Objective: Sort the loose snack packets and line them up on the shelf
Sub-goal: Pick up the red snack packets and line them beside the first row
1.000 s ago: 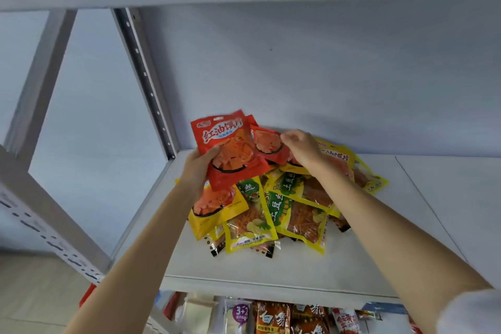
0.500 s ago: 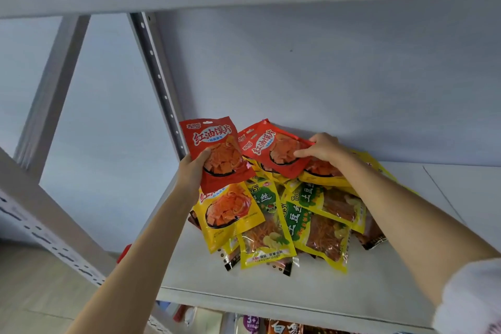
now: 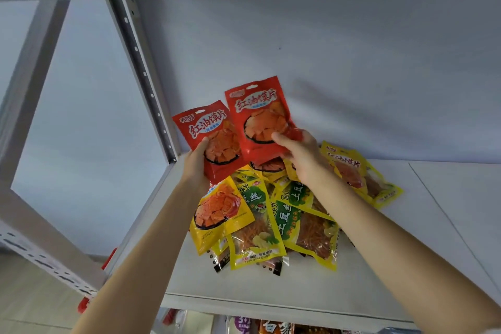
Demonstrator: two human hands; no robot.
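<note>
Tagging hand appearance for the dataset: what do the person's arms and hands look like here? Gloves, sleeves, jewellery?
Both forearms are bare. The left hand and right hand wear no gloves; no rings, watch or bracelet show. No sleeve is visible on either arm in this view.

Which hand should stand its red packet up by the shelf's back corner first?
Probably the left hand. Its red packet is the one nearer the corner post, with bare shelf just below it. The right hand holds its red packet farther over, above the loose pile.
</note>
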